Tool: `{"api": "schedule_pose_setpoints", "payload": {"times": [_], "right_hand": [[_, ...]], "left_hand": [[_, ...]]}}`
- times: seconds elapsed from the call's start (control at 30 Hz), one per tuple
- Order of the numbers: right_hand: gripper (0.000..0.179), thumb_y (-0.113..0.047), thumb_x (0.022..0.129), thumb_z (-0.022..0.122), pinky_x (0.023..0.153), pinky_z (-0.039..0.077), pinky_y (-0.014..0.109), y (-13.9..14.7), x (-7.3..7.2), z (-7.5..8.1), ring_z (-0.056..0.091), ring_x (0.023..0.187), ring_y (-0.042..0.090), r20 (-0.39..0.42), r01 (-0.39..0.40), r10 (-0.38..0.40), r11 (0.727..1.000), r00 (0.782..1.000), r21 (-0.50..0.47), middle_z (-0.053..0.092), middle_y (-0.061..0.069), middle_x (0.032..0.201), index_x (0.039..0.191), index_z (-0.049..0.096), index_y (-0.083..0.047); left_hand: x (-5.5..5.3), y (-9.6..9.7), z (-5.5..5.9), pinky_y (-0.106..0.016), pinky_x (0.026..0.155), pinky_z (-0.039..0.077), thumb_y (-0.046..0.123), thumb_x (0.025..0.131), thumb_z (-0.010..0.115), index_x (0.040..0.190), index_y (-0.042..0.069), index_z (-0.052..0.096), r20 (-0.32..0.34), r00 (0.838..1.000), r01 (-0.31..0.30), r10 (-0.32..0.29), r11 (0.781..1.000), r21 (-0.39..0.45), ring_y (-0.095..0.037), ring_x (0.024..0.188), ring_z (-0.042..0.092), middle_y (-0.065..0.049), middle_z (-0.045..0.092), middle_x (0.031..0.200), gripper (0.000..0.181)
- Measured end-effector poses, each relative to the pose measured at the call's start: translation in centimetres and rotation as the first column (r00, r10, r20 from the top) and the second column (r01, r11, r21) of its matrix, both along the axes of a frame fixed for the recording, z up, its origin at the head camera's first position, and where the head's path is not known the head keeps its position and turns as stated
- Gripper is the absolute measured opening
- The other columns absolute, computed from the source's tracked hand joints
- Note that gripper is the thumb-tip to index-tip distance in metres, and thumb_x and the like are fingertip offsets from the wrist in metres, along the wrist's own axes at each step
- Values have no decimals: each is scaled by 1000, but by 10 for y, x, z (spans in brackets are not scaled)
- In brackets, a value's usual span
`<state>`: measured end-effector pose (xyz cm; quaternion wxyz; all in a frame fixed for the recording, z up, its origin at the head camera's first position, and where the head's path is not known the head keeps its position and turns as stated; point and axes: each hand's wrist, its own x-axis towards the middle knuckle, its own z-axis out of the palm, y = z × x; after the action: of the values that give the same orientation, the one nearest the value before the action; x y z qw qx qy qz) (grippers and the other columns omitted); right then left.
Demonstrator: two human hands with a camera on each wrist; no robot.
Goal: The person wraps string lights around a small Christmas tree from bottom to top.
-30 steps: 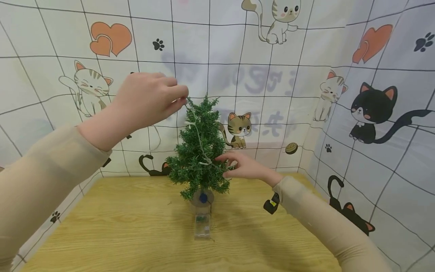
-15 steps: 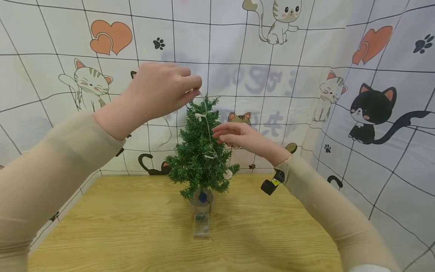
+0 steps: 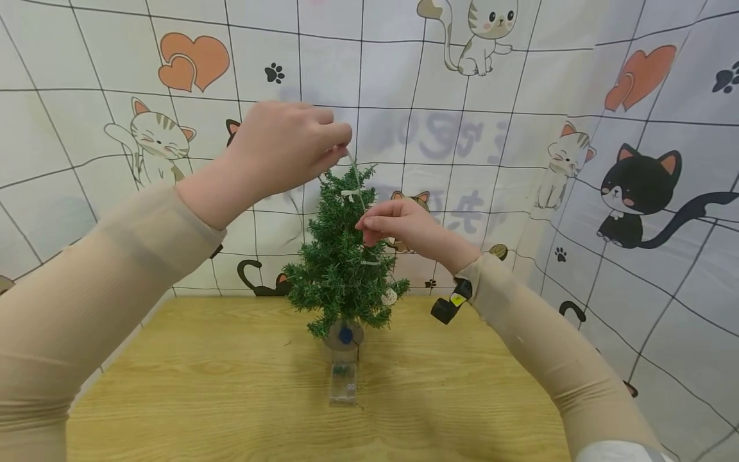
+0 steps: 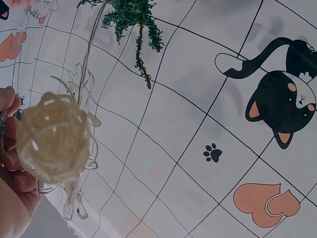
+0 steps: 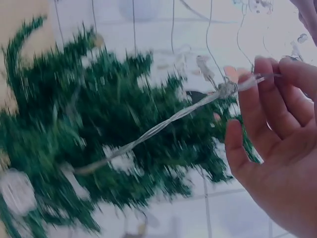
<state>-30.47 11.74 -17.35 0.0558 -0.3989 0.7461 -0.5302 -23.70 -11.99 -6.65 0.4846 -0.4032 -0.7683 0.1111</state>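
Right fingers (image 3: 382,222) higher, in pinch on cord (image 5: 171,119)

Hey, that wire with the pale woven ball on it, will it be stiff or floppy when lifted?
Probably floppy: the wire is thin and, in the left wrist view, curls in loose loops. The woven ball looks made of thin crossing strips, so it's likely light. The wire may snag, running close by the bristly tree.

The tree (image 3: 337,250) stood on the table (image 3: 231,372), with a box (image 3: 343,385) before it, a backdrop (image 3: 329,70) behind it, a ball (image 3: 389,296) at its lower right and a wire (image 5: 171,120) before its upper part.
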Motion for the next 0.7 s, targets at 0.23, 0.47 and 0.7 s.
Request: {"api": "schedule_pose_setpoints", "payload": {"times": [0.23, 0.47, 0.7], "right_hand": [[25, -16, 97, 61, 84, 52, 36, 14, -9, 10, 64, 89, 26, -119, 202, -203, 979, 972, -21, 69, 10, 93, 112, 68, 3], [21, -20, 97, 61, 63, 48, 30, 22, -16, 15, 61, 81, 26, -275, 327, -330, 943, 903, -58, 68, 16, 90, 109, 72, -6], [22, -20, 98, 61, 68, 49, 31, 23, -19, 16, 63, 79, 22, -295, 379, -381, 923, 876, -67, 69, 12, 86, 108, 73, -5]], "left_hand": [[-2, -4, 2, -35, 40, 34, 24, 97, 59, 93, 12, 65, 65, 994, -83, 84, 996, -15, -22, 47, 46, -4, 55, 68, 15], [1, -9, 7, -37, 42, 38, 33, 96, 62, 110, 14, 59, 206, 954, -214, 216, 976, -32, -23, 49, 49, -4, 60, 76, 24], [3, -17, 13, -38, 46, 38, 34, 97, 60, 121, 17, 53, 374, 885, -287, 277, 957, -32, -24, 54, 51, -5, 62, 75, 30]]}}
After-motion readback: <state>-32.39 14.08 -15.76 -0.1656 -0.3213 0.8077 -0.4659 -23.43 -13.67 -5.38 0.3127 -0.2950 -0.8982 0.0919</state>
